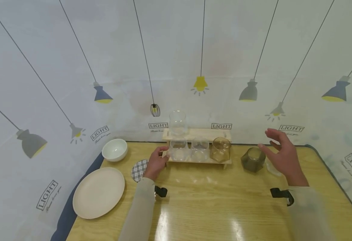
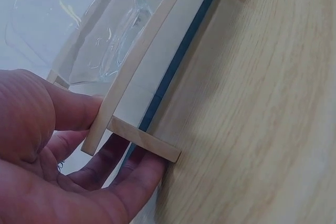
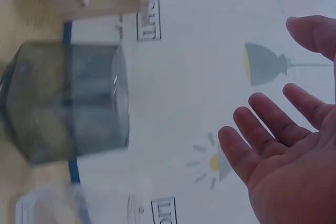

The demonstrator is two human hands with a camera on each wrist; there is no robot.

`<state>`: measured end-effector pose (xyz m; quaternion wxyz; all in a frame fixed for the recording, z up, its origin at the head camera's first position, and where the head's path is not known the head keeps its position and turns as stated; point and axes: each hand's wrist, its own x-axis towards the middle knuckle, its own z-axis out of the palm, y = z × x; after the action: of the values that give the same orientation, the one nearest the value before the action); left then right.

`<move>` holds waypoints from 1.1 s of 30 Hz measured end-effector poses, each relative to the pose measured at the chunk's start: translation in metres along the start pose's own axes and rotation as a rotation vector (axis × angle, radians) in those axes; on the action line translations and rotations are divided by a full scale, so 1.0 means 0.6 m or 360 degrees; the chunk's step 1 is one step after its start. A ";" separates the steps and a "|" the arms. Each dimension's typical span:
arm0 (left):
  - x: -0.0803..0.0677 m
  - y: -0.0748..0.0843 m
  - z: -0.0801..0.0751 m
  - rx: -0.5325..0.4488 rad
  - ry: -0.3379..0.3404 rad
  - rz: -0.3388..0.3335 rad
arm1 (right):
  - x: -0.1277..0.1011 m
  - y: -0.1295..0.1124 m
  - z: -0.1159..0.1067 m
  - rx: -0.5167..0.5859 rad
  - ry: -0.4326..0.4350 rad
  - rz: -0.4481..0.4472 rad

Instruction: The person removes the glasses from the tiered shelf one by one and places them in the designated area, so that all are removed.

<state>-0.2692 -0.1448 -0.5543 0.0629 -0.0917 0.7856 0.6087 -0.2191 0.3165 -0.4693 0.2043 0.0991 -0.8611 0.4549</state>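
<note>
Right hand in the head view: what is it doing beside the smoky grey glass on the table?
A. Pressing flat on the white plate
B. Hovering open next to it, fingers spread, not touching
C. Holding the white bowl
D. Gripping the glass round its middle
B. The right hand is raised with fingers spread beside the smoky grey glass, with a gap between them; the right wrist view also shows the open palm apart from the glass.
</note>
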 end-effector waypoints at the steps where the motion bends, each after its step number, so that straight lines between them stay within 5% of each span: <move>1: -0.001 0.000 0.000 -0.0008 -0.0002 -0.0004 | 0.004 -0.007 0.006 0.0012 -0.0004 -0.0005; 13: -0.007 0.003 -0.002 0.0025 -0.0018 -0.0004 | 0.047 -0.070 0.076 0.0170 -0.0085 -0.0032; 33: -0.004 0.004 -0.004 0.0009 -0.0023 -0.0025 | 0.128 -0.152 0.255 0.0289 -0.0292 -0.0115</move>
<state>-0.2674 -0.1462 -0.5512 0.0736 -0.0932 0.7861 0.6065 -0.2957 0.1398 -0.4441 0.1311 0.1892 -0.8273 0.5124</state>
